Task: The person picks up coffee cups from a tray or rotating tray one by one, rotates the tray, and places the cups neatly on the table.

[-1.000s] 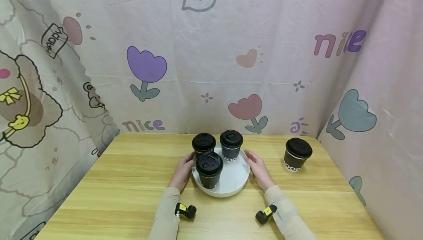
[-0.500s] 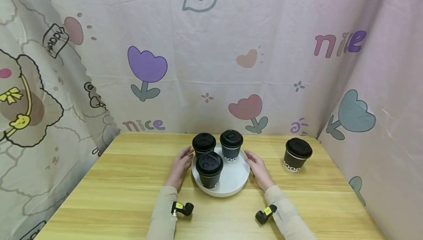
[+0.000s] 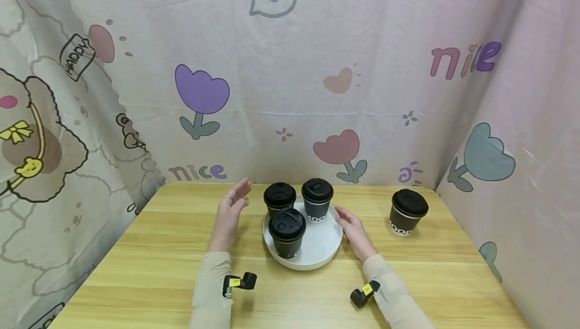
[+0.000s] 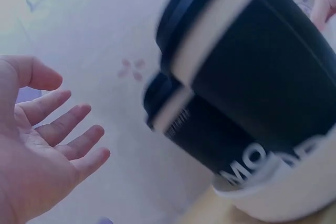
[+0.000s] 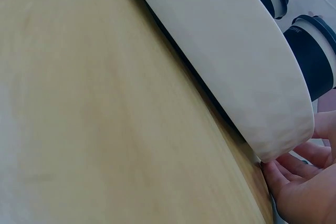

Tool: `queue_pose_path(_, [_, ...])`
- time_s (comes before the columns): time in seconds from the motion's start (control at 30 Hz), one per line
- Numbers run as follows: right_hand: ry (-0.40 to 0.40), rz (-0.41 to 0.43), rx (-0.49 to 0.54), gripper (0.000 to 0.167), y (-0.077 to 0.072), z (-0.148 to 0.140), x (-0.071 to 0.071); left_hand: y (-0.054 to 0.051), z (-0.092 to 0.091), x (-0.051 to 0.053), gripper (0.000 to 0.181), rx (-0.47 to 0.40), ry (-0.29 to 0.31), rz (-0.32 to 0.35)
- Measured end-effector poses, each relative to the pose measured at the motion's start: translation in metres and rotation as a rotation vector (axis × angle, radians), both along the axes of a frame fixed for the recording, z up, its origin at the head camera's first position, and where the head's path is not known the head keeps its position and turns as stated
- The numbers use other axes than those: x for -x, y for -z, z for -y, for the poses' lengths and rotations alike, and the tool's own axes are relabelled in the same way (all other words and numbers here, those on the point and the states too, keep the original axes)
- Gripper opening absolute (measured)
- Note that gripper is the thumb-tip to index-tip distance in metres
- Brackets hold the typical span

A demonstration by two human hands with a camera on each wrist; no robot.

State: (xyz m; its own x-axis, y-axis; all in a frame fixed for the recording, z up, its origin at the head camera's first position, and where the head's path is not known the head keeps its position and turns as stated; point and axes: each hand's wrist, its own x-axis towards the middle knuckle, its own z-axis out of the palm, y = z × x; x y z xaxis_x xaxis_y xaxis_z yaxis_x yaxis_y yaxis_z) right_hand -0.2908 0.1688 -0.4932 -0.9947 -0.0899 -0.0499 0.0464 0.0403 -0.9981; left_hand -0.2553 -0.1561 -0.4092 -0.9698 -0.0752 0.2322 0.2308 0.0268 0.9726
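Note:
My left hand [image 3: 226, 218] is raised left of the white plate [image 3: 317, 263], fingers apart and holding nothing; the left wrist view shows the open palm [image 4: 37, 166] beside the cups. My right hand [image 3: 355, 233] grips the plate's right rim; in the right wrist view its fingers [image 5: 299, 166] lie at the rim and under the edge. Three dark cups with black lids stand on the plate: a front one [image 3: 288, 233], a back left one [image 3: 279, 195] and a back right one [image 3: 316, 200]. The plate rests on the table.
A fourth lidded dark cup [image 3: 407, 213] stands on the wooden table [image 3: 149, 258] to the right of my right hand. A printed curtain [image 3: 281, 67] hangs behind the table and along both sides. Small black cameras are strapped at both wrists.
My left hand has let go of the plate's left side and moved left and up from it, its fingers spreading. The right hand, plate and cups have stayed in place.

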Motion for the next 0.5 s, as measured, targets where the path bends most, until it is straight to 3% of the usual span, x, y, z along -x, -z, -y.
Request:
queue_pose_path(0.1, [-0.013,-0.012,-0.021,0.048,-0.011,0.001,-0.007,-0.013,-0.005,-0.007,0.053,0.065,0.02,-0.056])
queue_pose_path(0.27, [0.01,-0.024,-0.032,0.048,0.005,-0.001,0.004,-0.032,-0.021,-0.018,0.05,0.142,0.069,-0.159])
queue_pose_path(0.33, [0.023,-0.017,-0.027,0.048,0.014,-0.002,0.009,-0.037,-0.029,-0.022,0.049,0.174,0.091,-0.199])
queue_pose_path(0.5, [0.018,-0.017,-0.028,0.049,0.013,-0.001,0.006,-0.041,-0.054,-0.036,0.046,0.318,0.147,-0.342])
